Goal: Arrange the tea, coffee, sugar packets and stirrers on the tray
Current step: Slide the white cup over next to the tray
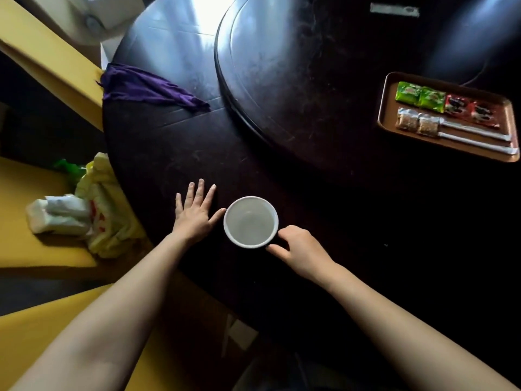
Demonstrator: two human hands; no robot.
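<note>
A brown tray [392,80] sits at the right on the dark table. On it lie two green tea packets [420,96], two red coffee packets [470,111], two clear sugar packets [417,124] and two white wrapped stirrers [479,138]. Near the table's front stands an empty white cup [250,221]. My left hand [196,214] lies flat with fingers spread, its thumb touching the cup's left rim. My right hand [298,251] is curled around the cup's right side, where its dark outer wall is hidden in shadow.
A raised round turntable [296,80] fills the table's middle. A purple cloth [146,87] hangs over the left edge. Yellow seats [42,52] at the left carry a yellow plastic bag [107,210] and a white tissue pack [59,214]. A pale label [394,9] lies far back.
</note>
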